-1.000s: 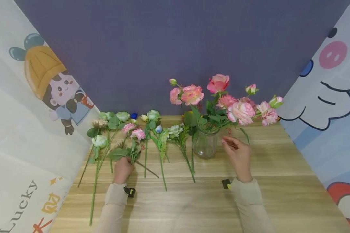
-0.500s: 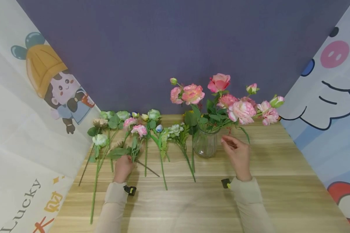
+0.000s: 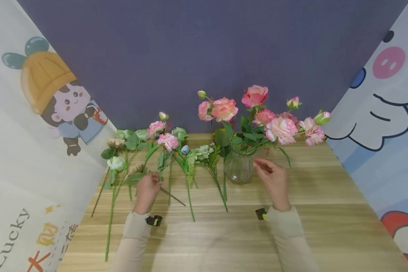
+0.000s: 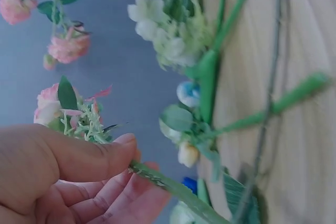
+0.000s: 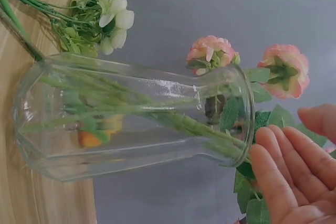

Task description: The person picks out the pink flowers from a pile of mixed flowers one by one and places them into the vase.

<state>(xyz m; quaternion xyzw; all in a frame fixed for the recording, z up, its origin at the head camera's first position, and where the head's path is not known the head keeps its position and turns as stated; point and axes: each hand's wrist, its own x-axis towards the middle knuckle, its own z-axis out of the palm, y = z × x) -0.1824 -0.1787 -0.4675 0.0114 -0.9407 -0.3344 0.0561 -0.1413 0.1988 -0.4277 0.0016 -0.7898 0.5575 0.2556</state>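
Observation:
My left hand (image 3: 147,192) pinches the green stem (image 4: 173,186) of a pink flower spray (image 3: 168,141) between thumb and fingers. The spray has two pink blooms and a pale bud, held upright above the flowers lying on the left. A clear glass vase (image 3: 238,172) stands right of centre, holding several pink flowers (image 3: 281,131) with their stems inside. Close to the vase's right side is my right hand (image 3: 274,183), fingers relaxed and holding nothing. The right wrist view has its fingertips beside the vase rim (image 5: 245,119); whether they touch the glass I cannot tell.
Several loose artificial flowers lie on the wooden table (image 3: 204,241): green roses (image 3: 116,163) at left, a blue bud (image 3: 185,149) and a white-green bunch (image 3: 204,151) beside the vase. A dark grey panel (image 3: 197,56) closes off the back; printed sheets flank both sides.
My left hand has raised the pink spray off the table, shifting it slightly up and to the right. My right hand has moved a little left, closer to the vase.

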